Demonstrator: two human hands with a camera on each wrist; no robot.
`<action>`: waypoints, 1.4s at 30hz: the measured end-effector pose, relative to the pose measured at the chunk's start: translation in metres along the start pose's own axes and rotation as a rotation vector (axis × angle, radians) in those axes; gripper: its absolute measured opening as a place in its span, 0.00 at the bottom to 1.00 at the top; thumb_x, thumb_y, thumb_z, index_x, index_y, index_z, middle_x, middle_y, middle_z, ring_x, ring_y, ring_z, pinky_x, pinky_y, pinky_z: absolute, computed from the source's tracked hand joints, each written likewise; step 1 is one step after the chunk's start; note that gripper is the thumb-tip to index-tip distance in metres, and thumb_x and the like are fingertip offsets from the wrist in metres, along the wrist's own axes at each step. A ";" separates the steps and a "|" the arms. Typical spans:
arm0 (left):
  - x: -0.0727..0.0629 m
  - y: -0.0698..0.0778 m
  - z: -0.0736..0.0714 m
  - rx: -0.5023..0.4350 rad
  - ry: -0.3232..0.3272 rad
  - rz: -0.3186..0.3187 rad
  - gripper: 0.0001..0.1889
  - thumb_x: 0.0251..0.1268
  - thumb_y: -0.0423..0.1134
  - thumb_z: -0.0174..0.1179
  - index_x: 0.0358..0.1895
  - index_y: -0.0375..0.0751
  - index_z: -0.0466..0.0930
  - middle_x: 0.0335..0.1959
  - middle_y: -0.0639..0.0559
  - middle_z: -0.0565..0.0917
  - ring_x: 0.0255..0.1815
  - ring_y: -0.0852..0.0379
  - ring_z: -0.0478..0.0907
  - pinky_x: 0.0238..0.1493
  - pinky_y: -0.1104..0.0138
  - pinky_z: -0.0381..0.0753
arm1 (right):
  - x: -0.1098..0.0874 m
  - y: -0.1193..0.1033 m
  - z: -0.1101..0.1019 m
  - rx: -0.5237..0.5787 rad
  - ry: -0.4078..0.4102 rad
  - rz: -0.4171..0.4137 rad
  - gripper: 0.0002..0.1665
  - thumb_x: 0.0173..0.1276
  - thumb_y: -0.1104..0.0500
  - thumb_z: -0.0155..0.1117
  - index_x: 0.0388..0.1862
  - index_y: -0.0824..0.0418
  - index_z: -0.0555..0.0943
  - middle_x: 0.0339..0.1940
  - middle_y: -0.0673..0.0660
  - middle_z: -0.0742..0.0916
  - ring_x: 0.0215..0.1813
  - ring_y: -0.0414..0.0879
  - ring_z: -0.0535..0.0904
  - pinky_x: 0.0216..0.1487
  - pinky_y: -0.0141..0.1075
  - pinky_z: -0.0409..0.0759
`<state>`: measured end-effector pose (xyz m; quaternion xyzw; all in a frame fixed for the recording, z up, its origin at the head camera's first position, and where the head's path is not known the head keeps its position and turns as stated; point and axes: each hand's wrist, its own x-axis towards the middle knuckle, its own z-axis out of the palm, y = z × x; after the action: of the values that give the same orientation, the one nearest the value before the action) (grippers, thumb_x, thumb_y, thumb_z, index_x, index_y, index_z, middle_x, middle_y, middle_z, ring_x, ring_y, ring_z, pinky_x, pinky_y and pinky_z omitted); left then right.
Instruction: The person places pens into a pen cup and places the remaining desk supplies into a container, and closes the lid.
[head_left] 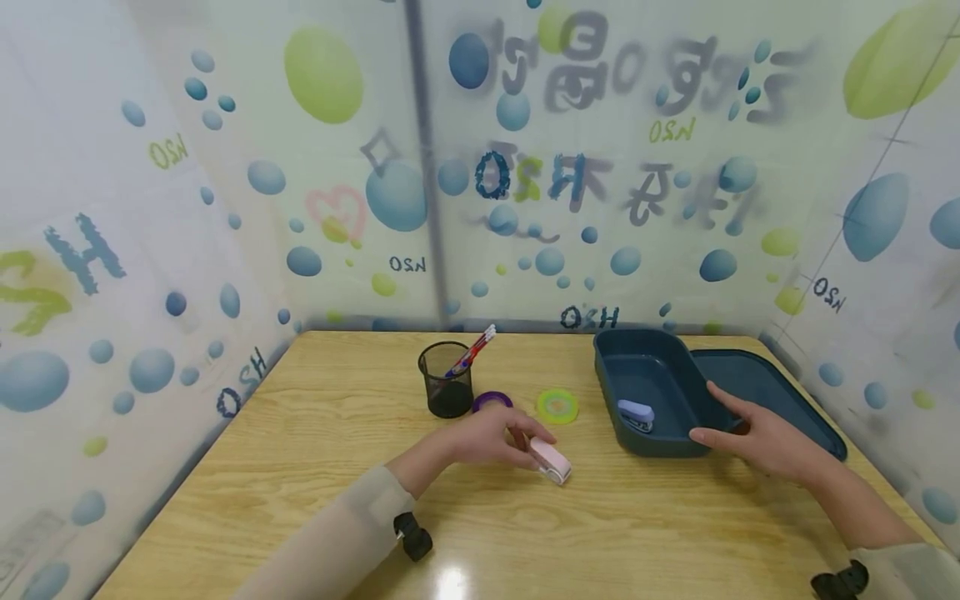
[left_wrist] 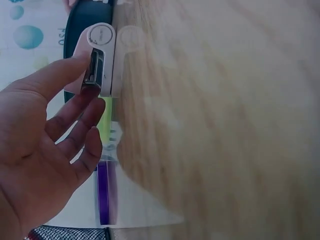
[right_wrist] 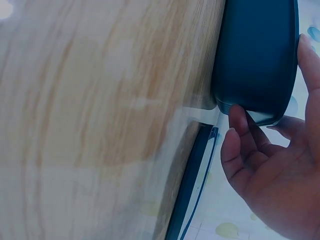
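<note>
My left hand (head_left: 487, 436) pinches a small pink stapler (head_left: 553, 461) between thumb and fingertips, low at the table top. The left wrist view shows the stapler's round white hinge end and metal inside, with the other fingers loosely bent below. At the right, my right hand (head_left: 772, 437) grips the near right corner of a dark blue open box (head_left: 663, 446), its thumb and index finger spread along the rim. Inside the box lies a lavender stapler (head_left: 636, 411). The right wrist view shows fingers against the outer wall of the box.
A dark blue lid (head_left: 780, 392) lies behind and right of the box. Black mesh pen cup (head_left: 446, 392) with several pens (head_left: 472, 350) stands at the back. A purple ring (head_left: 493, 398) and a green ring (head_left: 558, 406) lie between cup and box. Patterned curtains enclose the table (head_left: 322, 417).
</note>
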<state>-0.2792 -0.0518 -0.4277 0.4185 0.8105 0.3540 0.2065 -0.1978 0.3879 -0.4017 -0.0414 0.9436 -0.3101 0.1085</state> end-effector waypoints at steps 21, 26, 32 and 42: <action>-0.008 0.000 0.002 -0.024 0.014 -0.014 0.14 0.74 0.38 0.74 0.59 0.47 0.92 0.53 0.54 0.92 0.45 0.71 0.84 0.49 0.73 0.83 | 0.000 0.002 0.000 -0.011 -0.005 0.009 0.61 0.83 0.35 0.63 0.93 0.63 0.41 0.40 0.57 0.81 0.34 0.48 0.77 0.35 0.41 0.74; -0.006 0.000 0.003 -0.001 0.024 0.007 0.12 0.74 0.39 0.74 0.57 0.48 0.93 0.53 0.54 0.91 0.44 0.71 0.83 0.48 0.73 0.82 | 0.000 0.001 0.000 -0.003 -0.010 0.019 0.62 0.82 0.35 0.63 0.93 0.61 0.41 0.41 0.58 0.81 0.34 0.48 0.77 0.35 0.41 0.75; -0.004 0.002 0.003 0.009 0.030 0.015 0.13 0.75 0.39 0.73 0.59 0.48 0.93 0.54 0.53 0.91 0.46 0.72 0.82 0.50 0.73 0.83 | 0.000 0.000 0.001 0.012 -0.013 0.021 0.63 0.81 0.34 0.64 0.94 0.60 0.41 0.38 0.58 0.80 0.32 0.48 0.76 0.34 0.41 0.75; 0.009 0.012 0.002 0.034 0.079 -0.017 0.14 0.76 0.44 0.73 0.61 0.54 0.92 0.53 0.57 0.89 0.45 0.69 0.82 0.49 0.71 0.83 | -0.001 0.001 0.001 0.036 -0.014 0.014 0.63 0.81 0.35 0.65 0.94 0.60 0.41 0.35 0.56 0.78 0.30 0.47 0.75 0.32 0.40 0.75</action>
<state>-0.2765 -0.0391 -0.4209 0.4009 0.8274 0.3547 0.1700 -0.1968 0.3884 -0.4035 -0.0349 0.9374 -0.3258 0.1178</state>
